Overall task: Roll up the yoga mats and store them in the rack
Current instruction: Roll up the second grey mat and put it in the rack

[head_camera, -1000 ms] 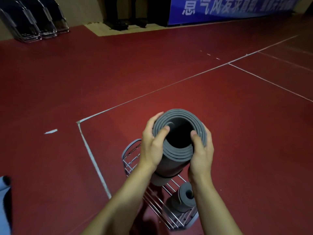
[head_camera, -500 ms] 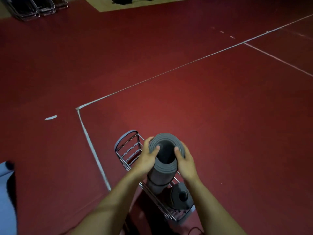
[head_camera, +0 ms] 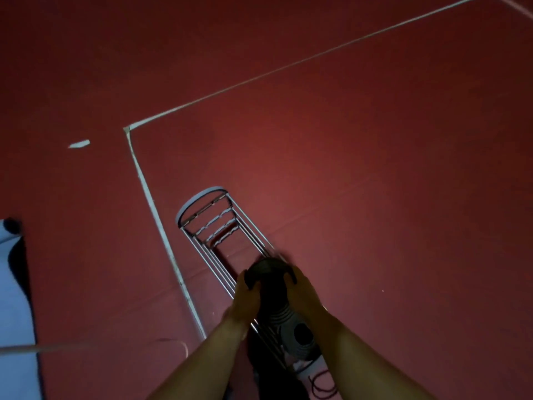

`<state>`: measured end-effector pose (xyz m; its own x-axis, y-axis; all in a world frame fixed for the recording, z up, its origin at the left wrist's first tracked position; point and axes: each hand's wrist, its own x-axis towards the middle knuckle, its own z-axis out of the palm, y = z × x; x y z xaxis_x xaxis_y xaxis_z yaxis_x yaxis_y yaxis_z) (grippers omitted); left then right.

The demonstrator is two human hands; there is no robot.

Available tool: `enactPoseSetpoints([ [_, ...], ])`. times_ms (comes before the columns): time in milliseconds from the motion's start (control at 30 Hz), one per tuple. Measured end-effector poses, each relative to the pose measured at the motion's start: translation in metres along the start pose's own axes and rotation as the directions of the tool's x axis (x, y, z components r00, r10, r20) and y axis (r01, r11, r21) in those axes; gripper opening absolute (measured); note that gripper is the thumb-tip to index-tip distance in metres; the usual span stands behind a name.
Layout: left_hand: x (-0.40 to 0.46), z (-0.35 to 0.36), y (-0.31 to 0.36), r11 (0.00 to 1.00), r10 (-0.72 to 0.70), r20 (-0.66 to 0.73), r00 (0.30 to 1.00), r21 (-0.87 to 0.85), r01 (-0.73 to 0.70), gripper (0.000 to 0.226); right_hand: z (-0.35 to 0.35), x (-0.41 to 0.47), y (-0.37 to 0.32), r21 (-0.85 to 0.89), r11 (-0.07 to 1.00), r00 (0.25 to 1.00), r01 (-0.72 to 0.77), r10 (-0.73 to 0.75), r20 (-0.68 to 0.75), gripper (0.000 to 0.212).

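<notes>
Red sports flooring (head_camera: pixel 375 168) with pale court lines (head_camera: pixel 150 197) fills nearly the whole view, dimly lit, and a metal wire rack (head_camera: pixel 202 215) stands on it just beside the corner where two lines meet. Both hands are clasped around the top end of a dark rolled yoga mat (head_camera: pixel 269 272), the left hand (head_camera: pixel 245 295) on its left flank and the right hand (head_camera: pixel 300 293) on its right, thumbs hooked over the rim; each grip is closed on the roll. Held from both sides like this, the coil probably cannot spring loose, and the roll stays upright while it goes down between the rack's rails. Its lower part is hidden behind the hands, so whether it already rests on the rack's base cannot be told. Nearer the camera, a second rolled mat (head_camera: pixel 300 333) stands end-up in the same rack, its grey spiral and hollow core facing upward, touching or just beside the held one. The rack's far section, under the curved end bar, holds nothing visible. A light blue mat (head_camera: pixel 14 298) lies flat at the left edge, well apart from the rack and, by the look of it, not yet rolled.
</notes>
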<state>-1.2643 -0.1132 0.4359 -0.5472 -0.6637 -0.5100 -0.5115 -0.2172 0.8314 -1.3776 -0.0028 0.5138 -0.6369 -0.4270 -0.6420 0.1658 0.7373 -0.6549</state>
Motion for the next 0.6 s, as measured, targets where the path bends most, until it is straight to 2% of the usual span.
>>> enactPoseSetpoints([
  [67, 0.006, 0.003, -0.016, 0.992, -0.113, -0.013, 0.993, -0.048, 0.113, 0.054, 0.007, 0.011, 0.008, -0.018, 0.999, 0.999, -0.030, 0.031, 0.024, 0.048],
  [167, -0.004, 0.008, -0.003, 0.957, -0.247, -0.039, 0.968, -0.165, 0.238, 0.030, 0.018, 0.032, 0.023, -0.058, 0.995, 0.993, -0.086, 0.091, 0.081, 0.049],
  [333, 0.005, 0.014, -0.012, 0.881, -0.420, -0.003, 0.908, -0.240, 0.407, 0.031, 0.030, 0.059, 0.036, -0.098, 0.978, 0.968, -0.184, 0.198, 0.153, 0.053],
  [467, 0.014, 0.015, -0.025, 0.888, -0.447, -0.056, 0.893, -0.151, 0.435, 0.030, 0.046, 0.075, 0.052, -0.051, 0.971, 0.961, -0.232, 0.237, 0.142, 0.056],
  [600, 0.021, 0.009, -0.034, 0.912, -0.406, -0.111, 0.907, 0.017, 0.410, 0.036, 0.052, 0.075, 0.045, -0.046, 0.960, 0.953, -0.277, 0.280, 0.112, 0.053],
])
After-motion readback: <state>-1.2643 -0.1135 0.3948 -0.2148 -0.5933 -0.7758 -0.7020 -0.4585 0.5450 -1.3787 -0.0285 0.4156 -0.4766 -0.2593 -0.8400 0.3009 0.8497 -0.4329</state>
